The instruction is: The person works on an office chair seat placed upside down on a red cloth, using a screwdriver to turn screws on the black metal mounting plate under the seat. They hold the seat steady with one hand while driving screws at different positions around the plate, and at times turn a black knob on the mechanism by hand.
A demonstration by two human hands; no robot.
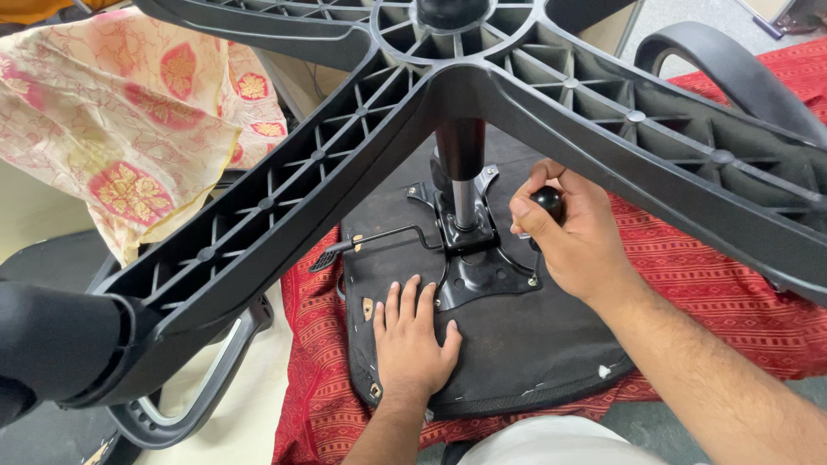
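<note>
An office chair lies upside down on a red patterned cloth (706,284). Its black star base (345,172) fills the top of the view, with the gas cylinder (461,172) running down to the metal tilt mechanism (469,258) on the seat underside (517,344). My left hand (413,336) lies flat, fingers spread, on the seat underside beside the mechanism plate. My right hand (568,232) is closed around the black handle of a tool (548,202) standing upright at the right edge of the mechanism. A black adjustment lever (362,244) sticks out to the left.
A black armrest (732,69) curves at the upper right and a second armrest (198,387) lies at the lower left. A cream and pink floral cloth (129,129) is draped at the upper left. A dark caster end (52,344) of the base is close at the left.
</note>
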